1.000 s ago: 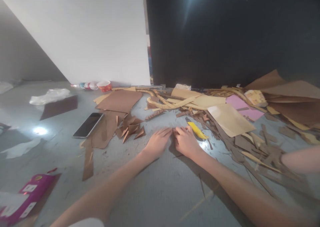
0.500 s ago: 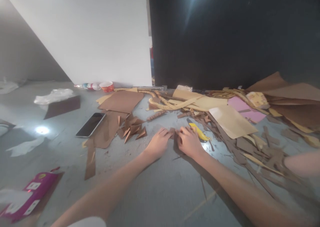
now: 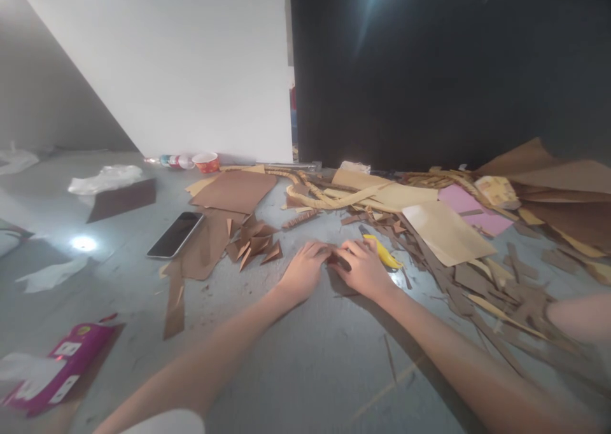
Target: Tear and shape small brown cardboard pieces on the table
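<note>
A small piece of brown paper (image 3: 333, 256) sits at the meeting fingertips of both hands, low over the grey floor and mostly hidden by them. My left hand (image 3: 305, 270) pinches it from the left with curled fingers. From the right, my right hand (image 3: 363, 267) grips it, thumb and index finger forming a loop. Just beyond the right hand lies a yellow utility knife (image 3: 389, 256). To the left of my left hand is a cluster of folded, pointed brown paper pieces (image 3: 255, 242).
A phone (image 3: 175, 235) rests beside brown sheets (image 3: 233, 192) on the left. Paper strips and scraps (image 3: 458, 284) cover the right, with a tan sheet (image 3: 449, 233). A purple tissue pack (image 3: 71, 364) lies at near left. Another person's bare limb (image 3: 580, 310) enters at right.
My right hand has shifted slightly left, closing the gap to my left hand. Its thumb and index finger now form a visible loop. The view has drifted slightly.
</note>
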Demonstrator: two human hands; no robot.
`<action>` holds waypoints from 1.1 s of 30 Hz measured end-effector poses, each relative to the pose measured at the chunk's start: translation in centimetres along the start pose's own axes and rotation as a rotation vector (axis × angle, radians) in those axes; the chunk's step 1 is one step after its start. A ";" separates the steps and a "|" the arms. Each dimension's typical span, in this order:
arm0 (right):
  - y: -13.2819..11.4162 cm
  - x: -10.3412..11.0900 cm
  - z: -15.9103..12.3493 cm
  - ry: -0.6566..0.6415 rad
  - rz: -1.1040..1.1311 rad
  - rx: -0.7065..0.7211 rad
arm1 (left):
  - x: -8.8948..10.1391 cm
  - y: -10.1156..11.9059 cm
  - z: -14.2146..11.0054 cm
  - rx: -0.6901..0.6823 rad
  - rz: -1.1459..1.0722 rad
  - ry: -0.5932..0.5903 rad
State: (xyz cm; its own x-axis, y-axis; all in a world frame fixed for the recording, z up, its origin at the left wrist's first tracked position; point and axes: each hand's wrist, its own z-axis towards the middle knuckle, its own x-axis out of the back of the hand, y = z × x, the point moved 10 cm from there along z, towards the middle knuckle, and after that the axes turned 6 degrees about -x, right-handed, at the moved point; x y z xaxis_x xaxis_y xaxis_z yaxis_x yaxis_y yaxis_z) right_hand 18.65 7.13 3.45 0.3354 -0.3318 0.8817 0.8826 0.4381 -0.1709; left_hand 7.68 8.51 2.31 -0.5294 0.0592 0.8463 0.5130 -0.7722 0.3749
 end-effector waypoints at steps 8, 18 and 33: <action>-0.7 -0.1 -0.1 0.002 0.015 0.086 | -0.1 -0.3 0.0 0.024 0.005 -0.008; -1.6 0.4 -0.1 0.012 -0.032 0.166 | 0.2 -0.6 -0.1 0.006 -0.054 0.065; 2.3 -1.1 0.3 -0.003 0.188 -0.101 | -0.5 -0.7 -0.1 0.011 -0.078 -0.005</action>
State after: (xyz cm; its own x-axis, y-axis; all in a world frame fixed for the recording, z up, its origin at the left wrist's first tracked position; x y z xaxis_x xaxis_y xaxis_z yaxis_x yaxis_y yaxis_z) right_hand 20.19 8.79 2.20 0.4966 -0.2496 0.8313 0.8330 0.4063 -0.3756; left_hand 7.53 8.90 1.55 -0.5647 0.1224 0.8161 0.4777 -0.7579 0.4442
